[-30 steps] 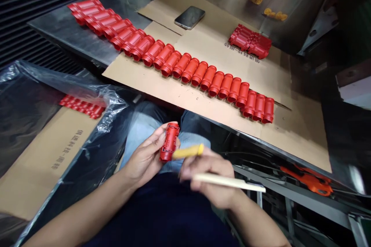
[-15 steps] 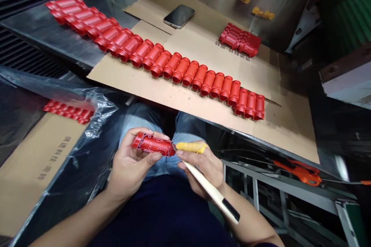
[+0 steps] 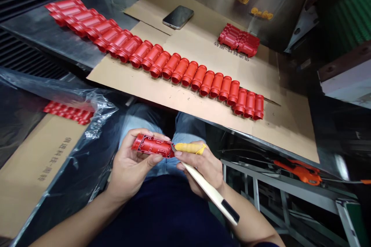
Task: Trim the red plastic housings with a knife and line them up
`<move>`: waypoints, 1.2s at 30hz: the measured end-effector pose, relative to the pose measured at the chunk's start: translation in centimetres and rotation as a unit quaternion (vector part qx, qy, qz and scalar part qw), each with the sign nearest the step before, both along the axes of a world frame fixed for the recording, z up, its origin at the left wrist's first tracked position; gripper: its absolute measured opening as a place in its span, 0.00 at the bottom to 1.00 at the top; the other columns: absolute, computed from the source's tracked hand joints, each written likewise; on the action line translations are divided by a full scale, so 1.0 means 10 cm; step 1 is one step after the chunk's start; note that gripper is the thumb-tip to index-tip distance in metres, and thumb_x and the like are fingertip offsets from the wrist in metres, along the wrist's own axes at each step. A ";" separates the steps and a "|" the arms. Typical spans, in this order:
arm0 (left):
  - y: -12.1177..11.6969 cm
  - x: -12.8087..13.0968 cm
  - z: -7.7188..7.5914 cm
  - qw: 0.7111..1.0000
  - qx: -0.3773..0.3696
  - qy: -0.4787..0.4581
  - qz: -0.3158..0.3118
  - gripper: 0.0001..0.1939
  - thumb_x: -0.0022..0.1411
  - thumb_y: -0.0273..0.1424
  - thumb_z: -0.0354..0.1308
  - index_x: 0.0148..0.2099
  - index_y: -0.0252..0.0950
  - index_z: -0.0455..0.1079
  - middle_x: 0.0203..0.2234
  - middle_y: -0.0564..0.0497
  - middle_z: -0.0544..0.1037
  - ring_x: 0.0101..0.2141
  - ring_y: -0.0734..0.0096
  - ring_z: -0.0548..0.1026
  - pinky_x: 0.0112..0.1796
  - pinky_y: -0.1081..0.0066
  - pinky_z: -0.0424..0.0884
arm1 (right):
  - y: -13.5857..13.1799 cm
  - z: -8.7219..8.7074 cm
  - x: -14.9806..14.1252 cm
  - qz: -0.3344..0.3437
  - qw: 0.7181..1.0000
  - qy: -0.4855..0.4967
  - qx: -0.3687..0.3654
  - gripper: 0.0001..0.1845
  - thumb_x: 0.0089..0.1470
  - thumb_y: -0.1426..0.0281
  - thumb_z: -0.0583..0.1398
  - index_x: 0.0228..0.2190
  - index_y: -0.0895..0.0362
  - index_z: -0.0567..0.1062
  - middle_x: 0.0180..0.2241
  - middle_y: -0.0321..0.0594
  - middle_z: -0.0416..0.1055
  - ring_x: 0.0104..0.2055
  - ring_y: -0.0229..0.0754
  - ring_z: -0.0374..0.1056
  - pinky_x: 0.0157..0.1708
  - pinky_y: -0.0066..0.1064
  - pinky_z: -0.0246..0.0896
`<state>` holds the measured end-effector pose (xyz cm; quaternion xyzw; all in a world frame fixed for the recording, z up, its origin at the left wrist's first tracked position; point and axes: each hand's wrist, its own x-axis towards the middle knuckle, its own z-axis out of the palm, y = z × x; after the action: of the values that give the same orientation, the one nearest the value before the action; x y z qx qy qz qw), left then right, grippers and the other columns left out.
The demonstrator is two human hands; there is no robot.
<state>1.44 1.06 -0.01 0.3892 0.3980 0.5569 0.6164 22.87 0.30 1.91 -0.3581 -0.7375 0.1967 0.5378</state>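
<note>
Over my lap, my left hand (image 3: 131, 162) is closed around a red plastic half-shell (image 3: 153, 145), its cut-out inner side facing up. My right hand (image 3: 204, 168) grips a knife (image 3: 205, 189) with a pale handle and a black end. A yellow finger cot (image 3: 189, 148) covers one finger of that hand. The small dark blade touches or nearly touches the right end of the red shell; the fingers partly hide it. Beyond my hands, a long row of red plastic shells (image 3: 189, 72) lies side by side along the table.
Cardboard (image 3: 203, 46) covers much of the metal table (image 3: 52, 42). On it lie a phone (image 3: 178, 17) and a group of red parts (image 3: 239, 40). Yellow finger cots (image 3: 261, 13) lie behind. At left stands a plastic-lined carton (image 3: 43, 154) with red parts; an orange tool (image 3: 298, 173) hangs at right.
Both hands stay almost in place, with the blade still at the shell's right end. The shell is tilted very slightly differently. The whole view has shifted a little.
</note>
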 end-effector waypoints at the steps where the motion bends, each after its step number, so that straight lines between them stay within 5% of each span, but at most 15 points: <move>1: 0.00 0.00 0.00 1.000 0.003 -0.001 -0.002 0.23 0.66 0.25 0.79 0.58 0.46 0.76 0.50 0.48 0.90 0.50 0.58 0.89 0.53 0.66 0.85 | 0.00 0.00 0.00 0.002 1.000 0.000 -0.001 0.16 0.75 0.75 0.65 0.61 0.58 0.82 0.50 0.52 0.86 0.48 0.50 0.86 0.47 0.42 0.88; 14: -0.04 0.03 0.01 0.999 0.033 0.020 0.035 0.23 0.67 0.22 0.77 0.58 0.45 0.76 0.51 0.49 0.90 0.53 0.61 0.88 0.57 0.66 0.84 | -0.06 0.02 -0.02 -0.021 1.000 0.006 -0.021 0.14 0.74 0.77 0.65 0.57 0.59 0.83 0.48 0.53 0.86 0.48 0.51 0.86 0.47 0.43 0.87; 19: -0.08 0.06 0.02 0.995 0.052 0.051 0.062 0.24 0.64 0.21 0.79 0.56 0.45 0.77 0.49 0.49 0.91 0.52 0.59 0.89 0.56 0.64 0.85 | -0.04 -0.01 0.03 0.008 0.991 0.030 -0.133 0.07 0.76 0.70 0.65 0.53 0.54 0.80 0.47 0.48 0.87 0.48 0.48 0.86 0.48 0.39 0.87; 25: 0.03 0.06 0.05 0.994 -0.086 -0.056 0.040 0.20 0.62 0.30 0.83 0.52 0.39 0.80 0.41 0.48 0.90 0.40 0.65 0.88 0.46 0.70 0.86 | 0.11 0.00 0.19 0.072 0.991 -0.115 0.014 0.13 0.76 0.76 0.63 0.58 0.60 0.78 0.41 0.49 0.85 0.40 0.47 0.81 0.43 0.41 0.84; 29: 0.10 0.07 0.10 0.967 -0.215 -0.131 -0.031 0.15 0.66 0.35 0.81 0.47 0.34 0.82 0.34 0.50 0.86 0.33 0.72 0.84 0.40 0.76 0.84 | 0.14 0.00 0.27 0.098 0.977 -0.190 0.025 0.14 0.76 0.77 0.62 0.58 0.61 0.79 0.43 0.51 0.86 0.42 0.48 0.80 0.43 0.40 0.84; 33: 0.10 0.11 0.11 0.965 -0.230 -0.121 -0.042 0.16 0.64 0.34 0.82 0.47 0.35 0.80 0.35 0.49 0.86 0.34 0.68 0.85 0.39 0.73 0.84 | -0.03 -0.08 0.16 0.112 0.987 -0.031 -0.109 0.09 0.77 0.70 0.64 0.55 0.56 0.82 0.44 0.48 0.86 0.41 0.46 0.83 0.43 0.40 0.85; 34: 0.10 0.12 0.11 0.970 -0.217 -0.106 -0.027 0.17 0.62 0.33 0.83 0.47 0.36 0.80 0.36 0.49 0.87 0.36 0.67 0.86 0.41 0.73 0.84 | -0.10 -0.09 0.12 0.134 0.975 0.062 -0.169 0.08 0.78 0.65 0.65 0.53 0.55 0.81 0.43 0.46 0.87 0.38 0.44 0.84 0.41 0.38 0.86; 36: 0.08 0.12 0.11 0.981 -0.185 -0.067 0.008 0.20 0.60 0.31 0.84 0.48 0.39 0.79 0.40 0.48 0.89 0.40 0.64 0.87 0.45 0.70 0.85 | -0.21 -0.07 0.05 0.238 0.899 0.238 -0.282 0.16 0.79 0.54 0.63 0.49 0.54 0.79 0.35 0.41 0.87 0.28 0.39 0.82 0.32 0.32 0.83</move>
<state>2.63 1.89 1.08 0.2275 0.4548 0.5034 0.6986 23.36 -1.79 1.20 -0.2514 -0.5641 0.5978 0.5112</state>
